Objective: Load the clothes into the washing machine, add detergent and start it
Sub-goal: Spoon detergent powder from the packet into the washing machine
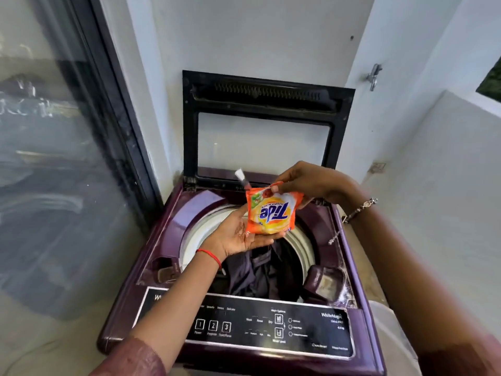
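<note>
Clothes are in, detergent is next, the start is not done yet.

The lid (267,123) of the washer (173,226) stands open at 12 o'clock, and dark clothes (253,270) already lie in the drum (301,245), so I judge the loading as done or nearly done. The sachet (271,213) of detergent hangs over the drum opening, upside down to the camera. The left hand (238,234) supports it from below with an open palm, and the right hand (306,183) has a narrow grip, pinching the top corner at 1 o'clock of the sachet. A small white strip sticks up at 11 o'clock of it, maybe a torn edge, but I cannot tell if the sachet is open. No powder is visible on the clothes. What is left, I think: pour, close the lid, press the buttons on the panel (244,324) at 6 o'clock.
</note>
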`<state>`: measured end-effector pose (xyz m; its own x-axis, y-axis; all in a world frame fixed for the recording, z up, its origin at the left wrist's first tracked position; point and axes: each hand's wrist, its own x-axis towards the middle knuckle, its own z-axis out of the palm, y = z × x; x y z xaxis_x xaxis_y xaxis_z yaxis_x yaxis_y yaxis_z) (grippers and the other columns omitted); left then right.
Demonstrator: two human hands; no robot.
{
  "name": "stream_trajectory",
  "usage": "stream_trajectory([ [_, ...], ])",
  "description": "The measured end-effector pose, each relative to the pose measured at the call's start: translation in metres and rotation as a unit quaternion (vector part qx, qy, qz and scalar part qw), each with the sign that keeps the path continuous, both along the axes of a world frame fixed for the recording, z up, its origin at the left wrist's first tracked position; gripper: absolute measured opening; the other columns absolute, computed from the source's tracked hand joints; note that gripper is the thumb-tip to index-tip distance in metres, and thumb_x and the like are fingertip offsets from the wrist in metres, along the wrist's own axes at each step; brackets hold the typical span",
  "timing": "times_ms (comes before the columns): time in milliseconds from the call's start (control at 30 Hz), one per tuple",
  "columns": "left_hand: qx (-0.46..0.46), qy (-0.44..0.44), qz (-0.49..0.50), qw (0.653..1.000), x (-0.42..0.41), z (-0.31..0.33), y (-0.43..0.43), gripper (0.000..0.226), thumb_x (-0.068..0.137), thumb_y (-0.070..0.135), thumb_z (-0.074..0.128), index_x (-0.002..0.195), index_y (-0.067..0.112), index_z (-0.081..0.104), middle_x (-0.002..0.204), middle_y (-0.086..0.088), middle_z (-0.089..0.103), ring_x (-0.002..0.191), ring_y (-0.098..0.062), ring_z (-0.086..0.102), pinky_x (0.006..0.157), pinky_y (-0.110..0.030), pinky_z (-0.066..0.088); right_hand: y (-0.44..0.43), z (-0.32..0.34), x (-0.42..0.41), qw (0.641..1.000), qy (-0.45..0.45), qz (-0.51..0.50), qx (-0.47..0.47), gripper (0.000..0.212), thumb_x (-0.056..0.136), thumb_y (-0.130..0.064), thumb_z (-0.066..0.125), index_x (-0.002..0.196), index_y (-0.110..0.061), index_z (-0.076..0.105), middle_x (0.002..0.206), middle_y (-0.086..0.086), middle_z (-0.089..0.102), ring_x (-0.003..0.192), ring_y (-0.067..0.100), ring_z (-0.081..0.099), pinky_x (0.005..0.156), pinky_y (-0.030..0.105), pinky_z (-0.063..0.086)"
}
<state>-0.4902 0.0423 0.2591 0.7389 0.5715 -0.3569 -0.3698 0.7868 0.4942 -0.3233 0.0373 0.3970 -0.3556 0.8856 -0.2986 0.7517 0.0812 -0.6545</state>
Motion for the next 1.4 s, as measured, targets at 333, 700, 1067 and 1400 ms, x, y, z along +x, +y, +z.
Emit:
stream_trajectory([
  [333, -0.002, 0.116, 0.198, 0.973, 0.021, -0.011, -0.005, 0.028, 0.098, 0.018, 0.039, 0.1, -0.001, 0.06, 0.085, -0.016, 0.07, 0.084, -0.029, 0.065, 0.077, -0.028, 0.052, -0.006, -0.028, -0.041, 0.979, -0.044, 0.031, 0.199, 0.034, 0.076, -0.046, 0.068, 0.104, -0.025, 0.068, 0.118, -0.005, 0.062, 0.116, 0.016, 0.05, 0.104, 0.043, 0.032],
  [700, 0.05, 0.075, 0.314, 0.945, 0.03, -0.037, 0.004, 0.023, 0.101, 0.016, 0.035, 0.106, 0.02, 0.057, 0.126, -0.002, 0.056, 0.12, -0.016, 0.051, 0.109, -0.036, 0.036, -0.008, -0.062, -0.04, 0.965, -0.018, 0.075, 0.249, 0.031, 0.07, -0.046, 0.074, 0.091, -0.023, 0.071, 0.094, 0.001, 0.057, 0.093, 0.015, 0.043, 0.081, 0.032, 0.036],
  [1067, -0.094, 0.066, 0.233, 0.966, 0.014, -0.073, 0.011, 0.064, 0.084, 0.069, 0.038, 0.113, 0.016, 0.058, 0.119, -0.008, 0.059, 0.104, -0.028, 0.054, 0.1, -0.058, 0.027, -0.004, -0.076, -0.011, 0.98, 0.016, 0.055, 0.192, 0.021, 0.084, 0.004, 0.052, 0.094, 0.0, 0.071, 0.079, 0.013, 0.071, 0.068, 0.027, 0.068, 0.07, 0.035, 0.055],
  [1400, -0.106, -0.006, 0.297, 0.949, 0.031, -0.059, 0.007, 0.037, 0.097, 0.034, 0.04, 0.107, 0.004, 0.06, 0.091, -0.018, 0.07, 0.098, -0.032, 0.058, 0.104, -0.05, 0.033, -0.005, -0.081, 0.003, 0.982, 0.017, -0.007, 0.19, 0.013, 0.08, -0.006, 0.06, 0.083, -0.001, 0.072, 0.076, 0.012, 0.07, 0.052, 0.001, 0.052, 0.052, 0.009, 0.037],
])
